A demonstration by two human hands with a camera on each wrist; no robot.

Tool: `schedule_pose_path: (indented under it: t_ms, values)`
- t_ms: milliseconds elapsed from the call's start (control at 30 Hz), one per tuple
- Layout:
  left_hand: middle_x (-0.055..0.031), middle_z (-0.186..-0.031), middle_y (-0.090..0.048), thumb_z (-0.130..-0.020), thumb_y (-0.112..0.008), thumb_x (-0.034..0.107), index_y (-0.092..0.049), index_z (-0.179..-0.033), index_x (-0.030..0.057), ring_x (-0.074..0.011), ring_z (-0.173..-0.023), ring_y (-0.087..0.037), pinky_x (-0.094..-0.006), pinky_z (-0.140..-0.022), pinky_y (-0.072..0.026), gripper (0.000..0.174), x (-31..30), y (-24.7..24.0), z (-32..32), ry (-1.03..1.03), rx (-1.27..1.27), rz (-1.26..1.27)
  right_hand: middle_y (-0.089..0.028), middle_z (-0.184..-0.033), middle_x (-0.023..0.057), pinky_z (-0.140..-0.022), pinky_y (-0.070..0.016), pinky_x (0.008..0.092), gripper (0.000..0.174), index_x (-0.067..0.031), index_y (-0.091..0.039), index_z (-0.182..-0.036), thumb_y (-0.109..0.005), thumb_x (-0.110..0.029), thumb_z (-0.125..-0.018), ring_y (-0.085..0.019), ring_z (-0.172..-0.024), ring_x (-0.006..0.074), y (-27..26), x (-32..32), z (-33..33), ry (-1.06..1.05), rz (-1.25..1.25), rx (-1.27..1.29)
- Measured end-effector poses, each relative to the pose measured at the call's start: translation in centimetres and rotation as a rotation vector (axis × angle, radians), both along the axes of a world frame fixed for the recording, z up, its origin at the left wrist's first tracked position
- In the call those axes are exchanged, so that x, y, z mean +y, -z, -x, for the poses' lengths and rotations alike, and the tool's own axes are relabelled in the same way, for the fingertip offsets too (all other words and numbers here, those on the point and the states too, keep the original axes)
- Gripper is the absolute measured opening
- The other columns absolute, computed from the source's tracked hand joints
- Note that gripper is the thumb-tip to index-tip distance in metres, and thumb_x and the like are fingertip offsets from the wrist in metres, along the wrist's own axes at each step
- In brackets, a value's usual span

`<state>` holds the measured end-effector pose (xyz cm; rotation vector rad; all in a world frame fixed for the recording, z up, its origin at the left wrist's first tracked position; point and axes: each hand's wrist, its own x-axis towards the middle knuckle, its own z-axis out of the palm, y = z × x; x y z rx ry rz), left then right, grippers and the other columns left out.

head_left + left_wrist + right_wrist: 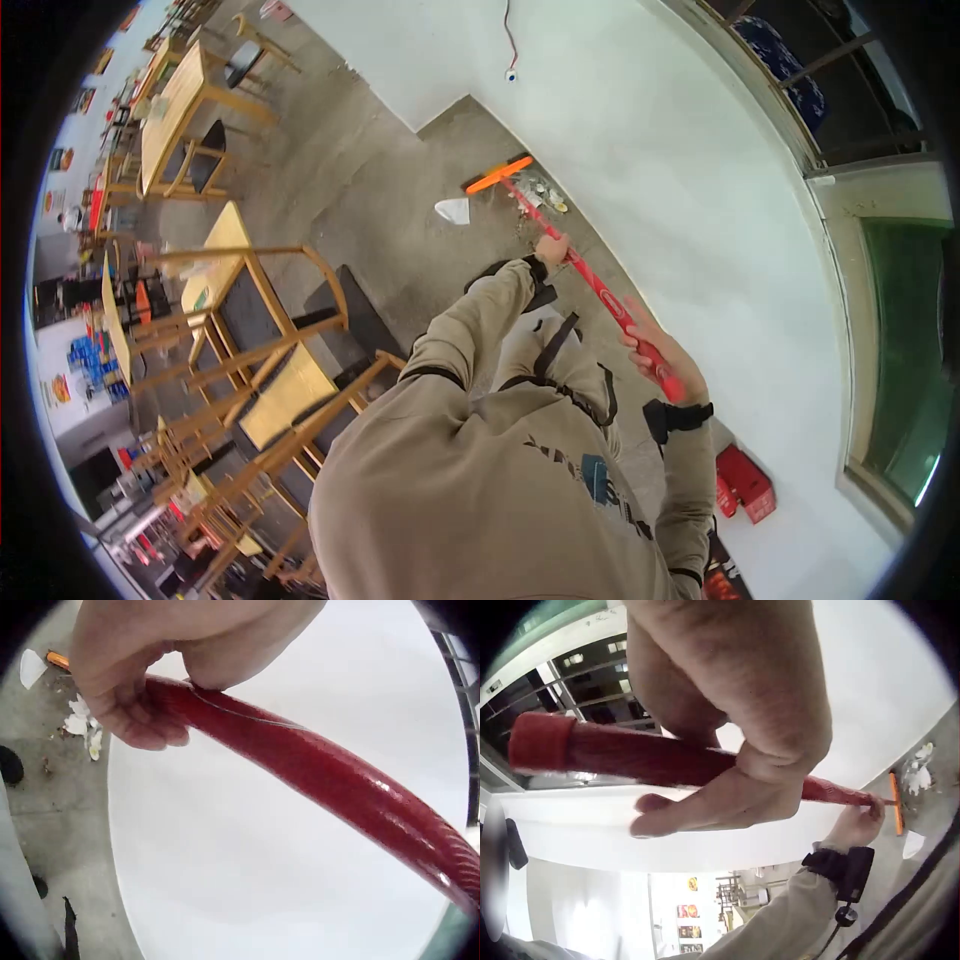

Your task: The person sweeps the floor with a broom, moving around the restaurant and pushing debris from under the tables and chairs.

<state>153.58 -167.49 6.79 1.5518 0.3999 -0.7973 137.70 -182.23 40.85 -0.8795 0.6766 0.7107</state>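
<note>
A broom with a long red handle and an orange head reaches down to the concrete floor beside a white wall. My left hand grips the handle partway down. My right hand grips the handle's upper end. The orange head rests next to a small pile of white and yellowish litter at the foot of the wall. A white scrap of paper lies on the floor just left of the head. More of the litter shows below my left hand.
Wooden chairs and tables crowd the left side. The white wall runs along the right, with a window further right. A red box sits on the floor by the wall behind me.
</note>
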Motion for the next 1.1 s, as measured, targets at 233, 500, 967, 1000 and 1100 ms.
schedule_pose_path:
  t_ms: [233, 500, 967, 1000, 1100]
  values:
    - [-0.0148, -0.066, -0.063, -0.082, -0.058, 0.029, -0.061, -0.073, -0.0095, -0.0246, -0.059, -0.066, -0.0350, -0.052, -0.0538, 0.039, 0.4, -3.0, 4.2, -0.147, -0.031, -0.170, -0.043, -0.073, -0.0042, -0.042, -0.0356, 0.0177, 0.051, -0.0095, -0.027, -0.141, -0.045, -0.017, -0.094, -0.037, -0.044, 0.0028, 0.8, -4.5, 1.4, -0.190, -0.128, 0.106]
    - [-0.0129, -0.068, -0.064, -0.080, -0.061, 0.027, -0.062, -0.074, -0.0057, -0.0238, -0.060, -0.066, -0.0356, -0.053, -0.0545, 0.034, 13.7, 1.9, 0.2, -0.534, 0.026, -0.156, -0.040, -0.067, -0.0038, -0.036, -0.0336, 0.0177, 0.038, -0.0101, -0.035, -0.132, -0.043, -0.018, -0.096, -0.035, -0.039, 0.0031, 4.8, 3.2, -6.5, -0.354, -0.229, 0.116]
    - [-0.0113, -0.067, -0.061, -0.084, -0.048, 0.026, -0.057, -0.079, 0.0017, -0.0227, -0.054, -0.061, -0.0377, -0.052, -0.0520, 0.027, 18.8, 3.4, -3.3, -0.352, 0.363, -0.037, -0.044, -0.071, 0.0016, -0.040, -0.0353, 0.0197, 0.013, -0.0041, -0.044, -0.093, -0.047, -0.017, -0.095, -0.039, -0.047, 0.0067, 12.7, 12.8, -16.8, -0.125, -0.645, 0.507]
    - [-0.0109, -0.066, -0.059, -0.084, -0.046, 0.025, -0.057, -0.078, 0.0020, -0.0221, -0.052, -0.059, -0.0371, -0.050, -0.0503, 0.026, 17.2, 5.0, -3.6, -0.347, 0.367, -0.023, -0.044, -0.072, 0.0023, -0.041, -0.0355, 0.0199, 0.015, -0.0032, -0.043, -0.091, -0.047, -0.017, -0.096, -0.039, -0.047, 0.0071, 12.7, 11.8, -16.7, -0.069, -0.698, 0.582]
    - [-0.0100, -0.061, -0.056, -0.084, -0.042, 0.021, -0.057, -0.077, 0.0031, -0.0204, -0.047, -0.054, -0.0353, -0.043, -0.0451, 0.025, 11.9, 10.9, -4.7, -0.321, 0.380, -0.009, -0.043, -0.072, 0.0031, -0.041, -0.0365, 0.0211, 0.018, -0.0020, -0.040, -0.086, -0.044, -0.017, -0.096, -0.040, -0.047, 0.0086, 11.2, 8.1, -16.5, -0.006, -0.729, 0.604]
